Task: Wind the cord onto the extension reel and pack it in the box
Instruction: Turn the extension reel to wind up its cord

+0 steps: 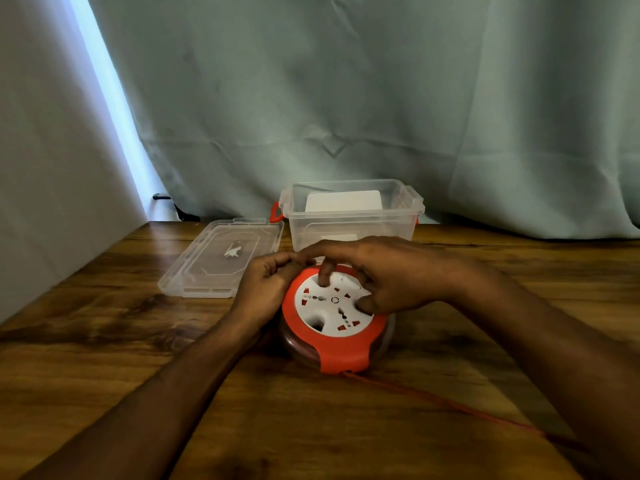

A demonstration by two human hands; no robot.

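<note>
extension reel [334, 318] sits at table [104, 341] centre; left hand [266, 285] grips its nine-o'clock rim to steady it, right hand [384, 271] presses fingers into the white face for winding. cord [450, 403] trails toward four o'clock; box [353, 216] stands open at twelve.

Two bare forearms are showing, one entering from the lower left and one from the lower right. Neither is wearing a sleeve, watch, bracelet or glove. The left hand [265, 284] and the right hand [388, 271] are showing no rings on the fingers [325, 271].
</note>
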